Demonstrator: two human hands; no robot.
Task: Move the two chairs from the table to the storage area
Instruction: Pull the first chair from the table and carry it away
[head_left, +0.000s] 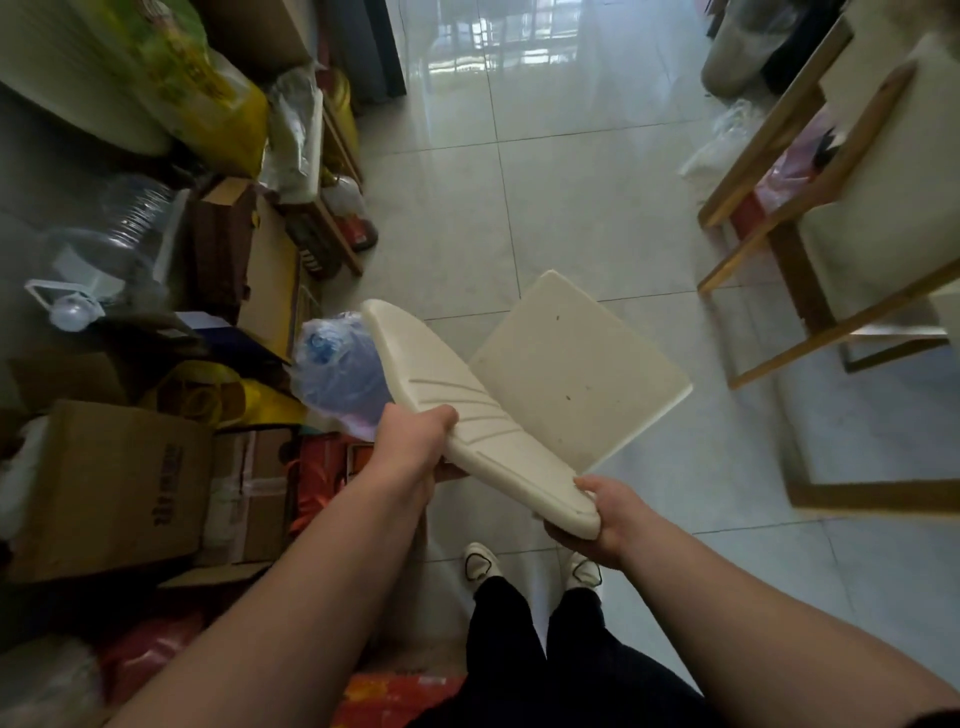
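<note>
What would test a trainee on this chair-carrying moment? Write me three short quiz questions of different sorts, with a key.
1. True or false: both hands grip the backrest of the cream chair.
2. Multiple choice: the cardboard box stands on the person's A) left B) right C) straight ahead.
3. Fill in: the cream chair's seat hangs over the tiled ____.

Key:
1. True: the left hand holds the backrest's far edge and the right hand its near corner.
2. A.
3. floor; the wooden-framed chair stands on it to the right.
</note>
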